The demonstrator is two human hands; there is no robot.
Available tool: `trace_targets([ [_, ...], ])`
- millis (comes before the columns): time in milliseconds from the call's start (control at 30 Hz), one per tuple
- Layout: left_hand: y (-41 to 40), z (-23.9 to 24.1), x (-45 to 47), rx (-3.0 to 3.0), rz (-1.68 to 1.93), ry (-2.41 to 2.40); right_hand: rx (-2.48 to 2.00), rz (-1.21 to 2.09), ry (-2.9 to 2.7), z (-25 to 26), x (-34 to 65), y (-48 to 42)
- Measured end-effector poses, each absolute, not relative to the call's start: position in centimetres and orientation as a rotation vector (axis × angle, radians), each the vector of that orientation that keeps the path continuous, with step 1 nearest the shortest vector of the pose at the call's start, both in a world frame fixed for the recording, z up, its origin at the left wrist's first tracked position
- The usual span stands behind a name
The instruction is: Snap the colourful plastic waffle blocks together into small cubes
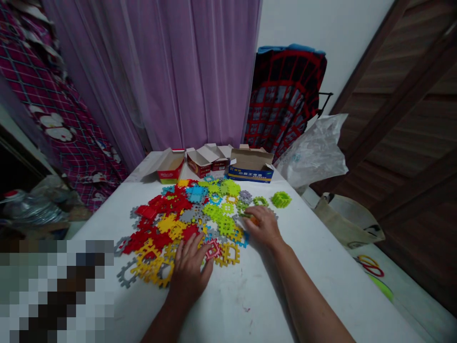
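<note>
A heap of flat plastic building pieces with toothed edges lies on the white table (228, 305), in red, yellow (171, 225), green, blue and grey. My left hand (193, 264) rests open over the near side of the heap, fingers stretched out. Beside its thumb lies a pink square frame piece (213, 249). At the heap's right edge my right hand (263, 226) has its fingers bent around an orange piece (254, 220), partly hidden by the hand. Just beyond that hand is a green frame piece (260, 200), and a stack of green pieces (282, 199) sits apart to the right.
Along the table's far edge stand open boxes: a red one (171, 166), brown ones (199, 164) and a blue one (250, 172). A clear plastic bag (314, 152) hangs at the right. Below is a beige bag (348, 219). Purple curtains (200, 71) hang behind.
</note>
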State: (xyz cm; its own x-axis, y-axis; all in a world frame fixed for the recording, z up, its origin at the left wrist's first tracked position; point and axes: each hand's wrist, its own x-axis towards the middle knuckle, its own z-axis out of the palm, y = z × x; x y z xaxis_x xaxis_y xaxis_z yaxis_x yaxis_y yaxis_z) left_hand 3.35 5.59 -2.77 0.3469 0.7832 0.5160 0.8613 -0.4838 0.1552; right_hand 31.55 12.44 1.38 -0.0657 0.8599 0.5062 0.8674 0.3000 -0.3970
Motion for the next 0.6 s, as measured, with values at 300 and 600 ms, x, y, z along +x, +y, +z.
trace_targets([
  [300,5.4,-2.9,3.2,-2.491,-0.873,-1.53,-1.483,0.155,-2.195,2.4,26.3,10.9],
  [600,5.4,-2.7,3.4,-2.493,-0.878,-1.545,-1.394,0.236,-1.971,1.5,24.7,10.0],
])
